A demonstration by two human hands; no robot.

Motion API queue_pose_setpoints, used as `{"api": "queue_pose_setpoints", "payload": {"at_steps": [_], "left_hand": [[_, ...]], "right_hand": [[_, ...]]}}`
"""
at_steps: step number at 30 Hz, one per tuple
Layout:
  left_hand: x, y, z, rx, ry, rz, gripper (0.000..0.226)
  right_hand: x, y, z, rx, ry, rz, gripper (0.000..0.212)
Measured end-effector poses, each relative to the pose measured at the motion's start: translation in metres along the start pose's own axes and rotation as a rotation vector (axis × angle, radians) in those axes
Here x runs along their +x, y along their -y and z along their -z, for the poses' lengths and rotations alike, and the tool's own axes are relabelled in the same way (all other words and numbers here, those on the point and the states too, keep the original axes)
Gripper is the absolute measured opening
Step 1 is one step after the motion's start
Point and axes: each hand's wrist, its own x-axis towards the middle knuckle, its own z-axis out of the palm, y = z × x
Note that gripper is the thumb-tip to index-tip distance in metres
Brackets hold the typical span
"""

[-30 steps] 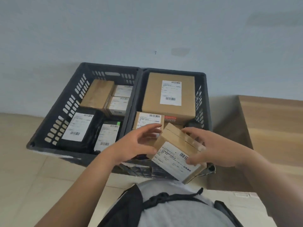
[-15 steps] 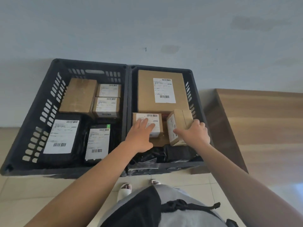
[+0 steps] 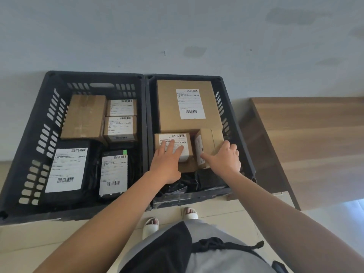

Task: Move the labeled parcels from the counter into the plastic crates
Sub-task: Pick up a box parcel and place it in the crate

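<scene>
Here, both arms are reaching forward and down into the right crate (image 3: 237,119), one of two dark plastic crates sitting side by side against the wall. The left hand (image 3: 166,164) is lying palm down with straight, slightly spread fingers resting on the white label of a small box (image 3: 188,141) in the near middle of that crate, gripping nothing. The right hand (image 3: 226,159) is gripping a narrow box (image 3: 209,143) standing on its side just right of the small box, thumb stretching along its near left edge and fingers curling over its right side. A large box (image 3: 187,105) is filling the far half of this crate, its label bearing two barcodes and lines of print too small to read. The left crate (image 3: 42,134) is holding three brown boxes at the far end and two black packages with barcoded white labels nearer. A wooden counter (image 3: 315,134) is standing to the right.
</scene>
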Motion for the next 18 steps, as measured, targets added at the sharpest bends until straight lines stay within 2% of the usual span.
{"api": "queue_pose_setpoints", "payload": {"at_steps": [10, 18], "left_hand": [[-0.003, -0.002, 0.001, 0.038, 0.02, 0.013, 0.095], [-0.001, -0.004, 0.002, 0.036, 0.032, 0.027, 0.094]], "right_hand": [[0.008, 0.01, -0.016, -0.087, 0.042, 0.031, 0.105], [0.011, 0.006, -0.014, -0.031, 0.091, 0.018, 0.107]]}}
